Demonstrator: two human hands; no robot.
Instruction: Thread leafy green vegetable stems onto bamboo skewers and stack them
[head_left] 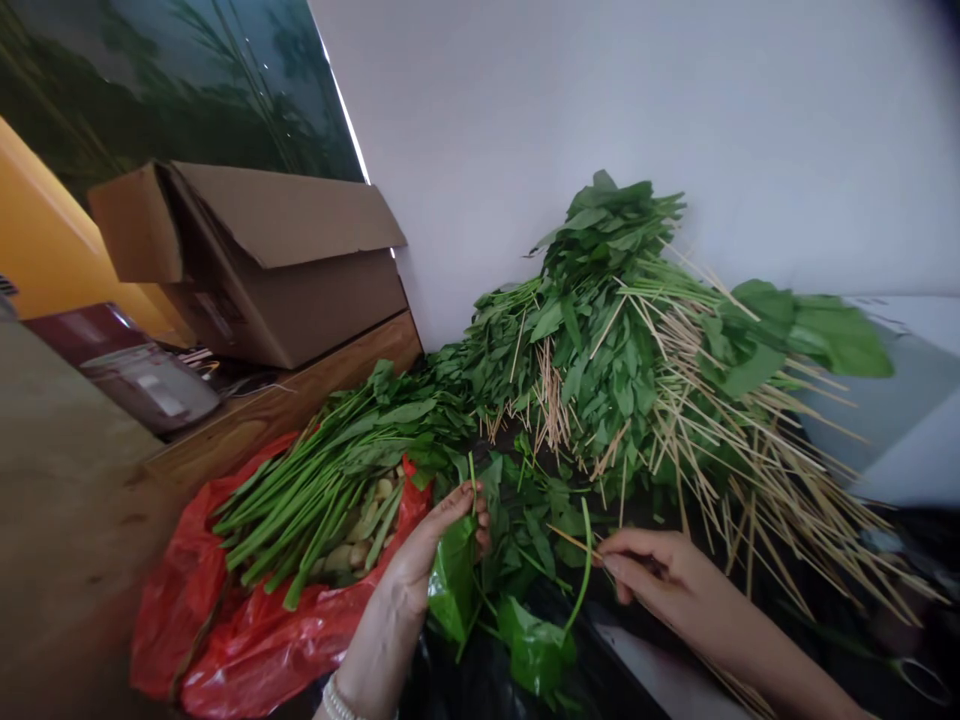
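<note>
1. Left hand: your left hand (442,540), near the centre, has its fingers closed around a leafy green stem (454,580). The stalk end stands up past the thumb; the glossy leaf hangs below.
2. Right hand: your right hand (667,570) has thumb and forefinger pinched together on a thin wooden skewer (571,539). Its tip points left, apart from the stem in your left hand.
3. Between the hands: another leaf (536,645) lies near you, its stalk curving up just beside the skewer. No stick is visible through it.
4. Apparently done: a large heap of greens (607,330) stands at far right against the wall (480,120), with many bare stick ends (720,430) projecting near and right. Judged by these, most of the visible greens are already skewered; no count is possible.
5. Apparently left: a bunch of long green stalks (300,500) lies at left on a red plastic bag (176,610), with no sticks showing among them. Loose leaves (525,530) also lie beyond your hands.
6. Finding: the work appears well advanced but unfinished; the piece you hold shows no skewer in it.
</note>
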